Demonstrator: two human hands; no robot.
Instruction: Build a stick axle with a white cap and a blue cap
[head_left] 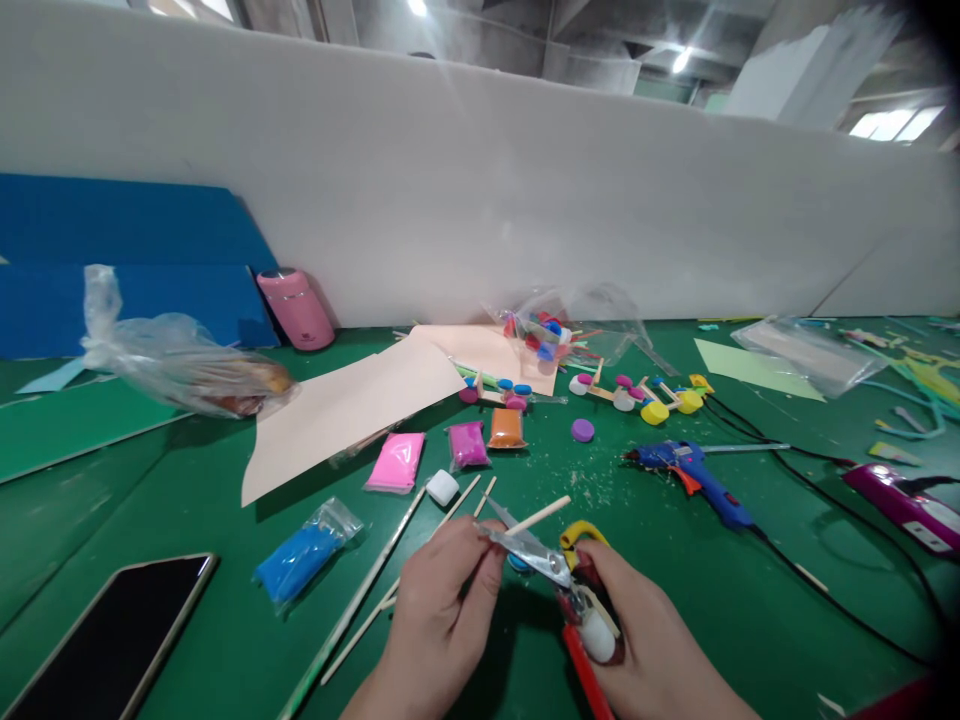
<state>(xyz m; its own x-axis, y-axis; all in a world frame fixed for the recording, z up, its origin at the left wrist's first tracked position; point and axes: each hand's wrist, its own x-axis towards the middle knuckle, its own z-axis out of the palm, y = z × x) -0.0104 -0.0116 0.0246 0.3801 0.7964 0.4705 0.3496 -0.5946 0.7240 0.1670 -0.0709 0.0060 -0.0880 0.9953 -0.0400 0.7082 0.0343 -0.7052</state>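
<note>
A thin wooden stick (541,514) is held near the front edge of a green craft table (750,600), pinched by the fingertips of the left hand (442,600) and laid across the parted blades of a pair of scissors (534,555). The scissors are gripped by the right hand (645,640), which is closed through the yellow and red handles; a white cap-like piece (598,635) is also tucked in that palm, though how it is fixed cannot be told. The stick is angled up and to the right, its free end pointing toward a blue glue gun (694,470) lying further right. Longer sticks (375,590) are spread on the table just left of the hands, with a blue clay packet (300,562) and a dark phone (112,640) beyond them at the near left. Further back, pink (396,462), magenta (468,443) and orange (506,428) packets are lined up beside a sheet of peach paper (337,410). For a clean cut, it is judged that the stick should be seated deep in the blades, close to the pivot, kept square to them, and held firmly close to the cut line so that it is not twisted or split. The left fingertips are best kept clear of the blade edges, and the free end is likely to fly off unless it is aimed down at the table.
</note>
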